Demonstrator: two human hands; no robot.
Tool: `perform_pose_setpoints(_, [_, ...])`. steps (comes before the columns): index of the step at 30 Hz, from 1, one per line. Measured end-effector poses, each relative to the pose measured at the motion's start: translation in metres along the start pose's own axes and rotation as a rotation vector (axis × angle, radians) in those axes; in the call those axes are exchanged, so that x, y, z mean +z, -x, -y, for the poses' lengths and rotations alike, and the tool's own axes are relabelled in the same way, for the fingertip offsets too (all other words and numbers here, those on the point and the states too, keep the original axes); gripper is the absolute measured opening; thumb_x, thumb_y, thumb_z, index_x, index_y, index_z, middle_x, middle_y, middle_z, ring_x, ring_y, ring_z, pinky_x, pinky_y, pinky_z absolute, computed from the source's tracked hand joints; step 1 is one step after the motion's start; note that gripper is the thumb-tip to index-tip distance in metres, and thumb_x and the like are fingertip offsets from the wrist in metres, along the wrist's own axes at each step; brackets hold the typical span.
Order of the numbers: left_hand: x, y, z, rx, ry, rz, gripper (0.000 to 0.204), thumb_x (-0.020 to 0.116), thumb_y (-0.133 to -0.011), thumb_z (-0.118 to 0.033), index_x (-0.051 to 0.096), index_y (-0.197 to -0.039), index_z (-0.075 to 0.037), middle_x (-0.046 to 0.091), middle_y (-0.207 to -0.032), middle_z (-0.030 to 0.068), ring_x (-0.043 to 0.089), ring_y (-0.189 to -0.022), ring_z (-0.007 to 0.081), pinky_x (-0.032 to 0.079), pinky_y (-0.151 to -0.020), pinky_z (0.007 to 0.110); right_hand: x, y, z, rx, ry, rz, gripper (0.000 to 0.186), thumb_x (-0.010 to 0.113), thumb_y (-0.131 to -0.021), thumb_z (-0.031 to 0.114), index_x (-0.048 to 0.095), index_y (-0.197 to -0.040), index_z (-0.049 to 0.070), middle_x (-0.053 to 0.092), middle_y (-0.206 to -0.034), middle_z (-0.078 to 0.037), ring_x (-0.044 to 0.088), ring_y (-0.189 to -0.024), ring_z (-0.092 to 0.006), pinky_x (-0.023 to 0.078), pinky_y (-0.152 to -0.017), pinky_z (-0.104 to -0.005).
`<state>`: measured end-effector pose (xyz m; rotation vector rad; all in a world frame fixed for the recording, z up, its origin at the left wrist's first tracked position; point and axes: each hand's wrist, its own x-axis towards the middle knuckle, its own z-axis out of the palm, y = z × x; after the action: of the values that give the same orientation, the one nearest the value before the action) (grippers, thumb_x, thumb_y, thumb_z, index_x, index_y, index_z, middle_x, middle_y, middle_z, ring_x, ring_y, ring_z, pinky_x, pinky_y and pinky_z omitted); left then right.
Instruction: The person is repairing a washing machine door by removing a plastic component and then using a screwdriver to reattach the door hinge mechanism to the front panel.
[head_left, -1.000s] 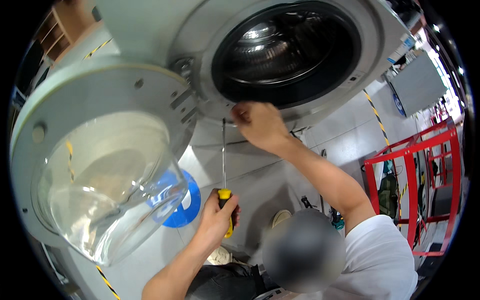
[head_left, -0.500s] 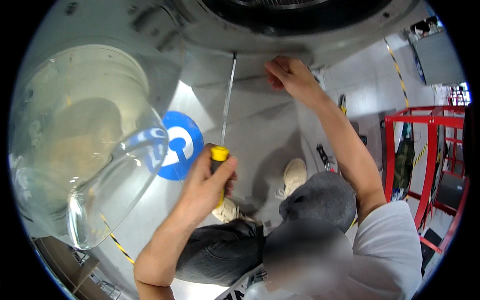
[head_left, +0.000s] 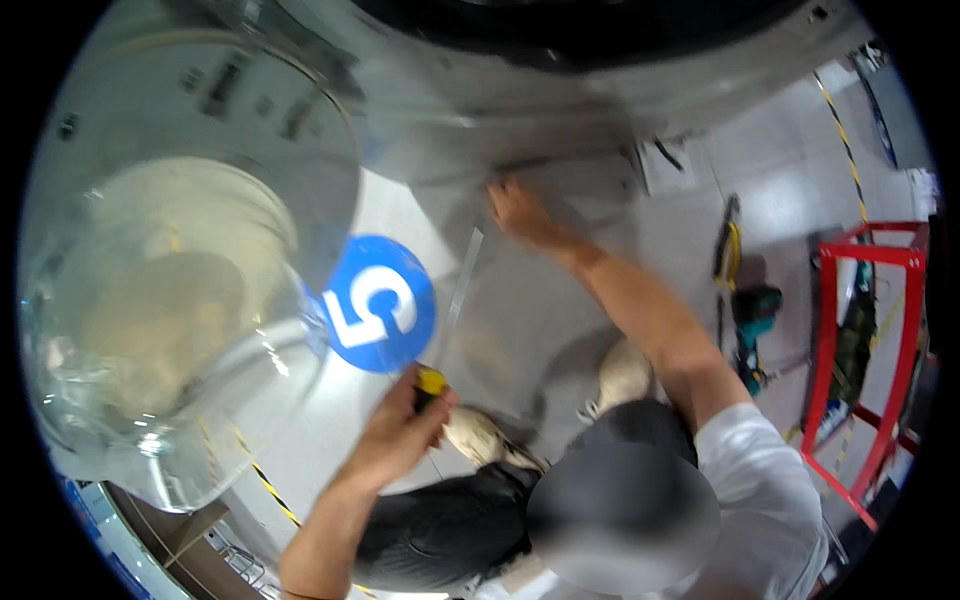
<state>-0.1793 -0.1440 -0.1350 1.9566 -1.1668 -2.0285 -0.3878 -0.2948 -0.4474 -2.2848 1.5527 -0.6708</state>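
One long screwdriver is the thing in hand: yellow-and-black grip low, thin steel shaft running up and slightly right toward the underside of the washer front. Long axis is near-upright in view, tip end up by the right hand, though the tip itself is blurred. It looks stiff and light; the shaft is slick bare metal, so the ribbed handle is the place to hold it, w/ a second hand steadying near the tip. Left hand has its fingers wrapped round the handle, just below the washer's open glass door. Right hand sits up at the washer's lower edge, fingers curled; can't tell if they pinch the shaft. Blue round floor sticker lies beside the shaft, below the washer.
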Motion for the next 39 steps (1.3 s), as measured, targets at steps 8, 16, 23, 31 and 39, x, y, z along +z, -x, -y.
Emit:
perform_pose_setpoints(8, [-0.006, -0.013, 0.005, 0.014, -0.058, 0.059, 0.030, 0.057, -0.095, -0.028, 0.046, -0.099, -0.001, 0.053, -0.072, 0.0044, 0.053, -0.061, 0.0101, 0.045, -0.054, 0.026, 0.013, 0.019, -0.018, -0.009, 0.095, 0.113, 0.013, 0.056, -0.080, 0.004, 0.055, -0.093, 0.003, 0.060, -0.096, -0.014, 0.058, -0.095, -0.0311, 0.049, -0.078, -0.0408])
perform_pose_setpoints(16, [0.000, -0.014, -0.001, 0.043, -0.144, 0.092, 0.036, 0.055, -0.095, -0.034, 0.047, -0.102, 0.000, 0.054, -0.073, 0.0050, 0.053, -0.061, 0.0107, 0.046, -0.057, 0.027, -0.041, 0.159, 0.025, 0.485, -0.688, 0.315, 0.011, 0.060, -0.079, 0.009, 0.061, -0.089, 0.004, 0.064, -0.077, -0.014, 0.064, -0.072, -0.0289, 0.050, -0.068, -0.0378])
perform_pose_setpoints(23, [0.002, -0.004, -0.001, 0.071, -0.199, 0.087, 0.039, 0.057, -0.093, -0.038, 0.048, -0.101, -0.001, 0.056, -0.072, 0.0064, 0.054, -0.060, 0.0130, 0.045, -0.056, 0.029, -0.038, 0.237, 0.079, 0.207, -0.353, 0.341, 0.017, 0.058, -0.079, 0.010, 0.057, -0.096, 0.008, 0.060, -0.095, -0.011, 0.062, -0.077, -0.0339, 0.051, -0.067, -0.0431])
perform_pose_setpoints(31, [0.008, 0.003, -0.013, 0.162, -0.179, 0.097, 0.035, 0.058, -0.093, -0.033, 0.047, -0.101, 0.000, 0.055, -0.069, 0.0062, 0.053, -0.058, 0.0124, 0.042, -0.053, 0.029, -0.066, 0.203, 0.049, 0.179, -0.342, 0.374, 0.014, 0.057, -0.087, 0.017, 0.058, -0.098, 0.008, 0.060, -0.096, -0.011, 0.061, -0.084, -0.0328, 0.051, -0.070, -0.0435])
perform_pose_setpoints(39, [0.021, 0.010, -0.031, 0.286, 0.145, 0.221, 0.017, 0.059, -0.093, -0.022, 0.049, -0.094, -0.008, 0.052, -0.065, 0.0007, 0.048, -0.047, 0.0097, 0.037, -0.040, 0.022, -0.360, 0.047, 0.117, -0.031, -0.318, -0.225, 0.012, 0.064, -0.083, 0.010, 0.062, -0.093, 0.004, 0.061, -0.087, -0.012, 0.062, -0.074, -0.0303, 0.049, -0.063, -0.0371])
